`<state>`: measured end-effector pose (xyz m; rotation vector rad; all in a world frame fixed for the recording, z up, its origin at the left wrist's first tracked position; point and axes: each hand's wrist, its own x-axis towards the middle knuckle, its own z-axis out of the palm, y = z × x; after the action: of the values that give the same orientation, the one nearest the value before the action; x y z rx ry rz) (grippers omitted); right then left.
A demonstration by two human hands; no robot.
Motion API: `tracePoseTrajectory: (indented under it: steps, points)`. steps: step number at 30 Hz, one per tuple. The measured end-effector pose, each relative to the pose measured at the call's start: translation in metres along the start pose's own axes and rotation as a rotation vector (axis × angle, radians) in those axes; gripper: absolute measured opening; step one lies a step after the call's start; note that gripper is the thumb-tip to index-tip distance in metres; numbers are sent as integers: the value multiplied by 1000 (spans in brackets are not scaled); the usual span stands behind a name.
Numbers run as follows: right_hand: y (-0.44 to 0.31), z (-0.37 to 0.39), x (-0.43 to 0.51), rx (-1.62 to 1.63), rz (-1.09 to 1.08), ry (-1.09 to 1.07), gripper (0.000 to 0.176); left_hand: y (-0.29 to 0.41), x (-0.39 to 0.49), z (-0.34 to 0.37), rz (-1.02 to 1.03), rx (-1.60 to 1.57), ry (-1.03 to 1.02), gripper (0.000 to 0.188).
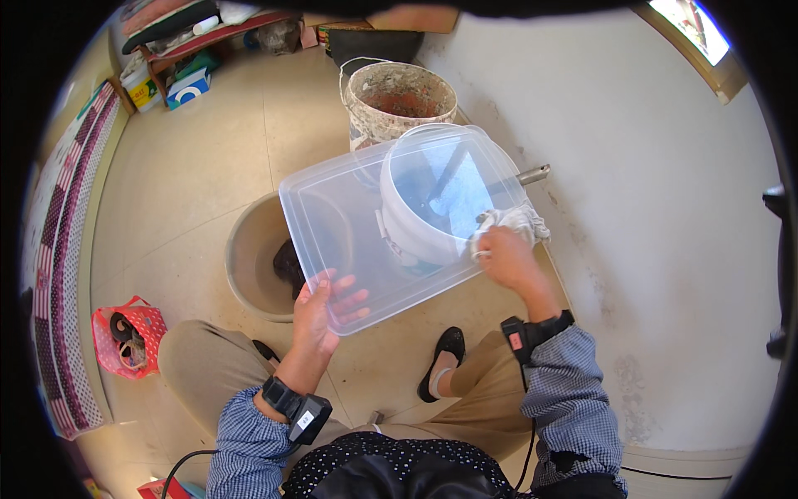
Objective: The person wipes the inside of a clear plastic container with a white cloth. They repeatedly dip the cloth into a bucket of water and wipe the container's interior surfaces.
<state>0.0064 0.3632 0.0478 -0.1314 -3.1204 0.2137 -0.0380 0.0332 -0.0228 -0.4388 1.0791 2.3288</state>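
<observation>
My left hand [321, 305] grips the near left corner of a clear rectangular plastic lid [330, 206], thumb on top and fingers showing through from beneath. The lid is held tilted over a white bucket [405, 231], which shows through it. At the lid's right edge my right hand [514, 262] clasps a crumpled white cloth [514, 223] against the plastic. A metal handle [533, 174] sticks out past the lid at the right. Left of the lid and partly under it stands a round basin [249, 262] with dark cloth [288, 265] in it.
Behind the white bucket stands a stained bucket [361, 118] with a wire handle. A wall [648, 218] runs along the right. At the left are a red polka-dot bag [153, 321] and a fabric-covered bed edge [62, 262]. A bench [218, 34] with folded things stands far back.
</observation>
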Motion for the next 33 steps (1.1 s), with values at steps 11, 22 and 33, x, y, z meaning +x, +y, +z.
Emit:
tracePoseTrajectory:
  steps: [11,22,33]
  points:
    - [-74,-2,-14,302,-376,-165,14,1,-1,-3,-5,-9,-52,30]
    - [9,-25,-3,-255,116,-131,9,5,-2,0,3,-2,-16,31]
    - [-124,19,-18,392,-488,-60,9,1,1,-3,11,-12,-7,34]
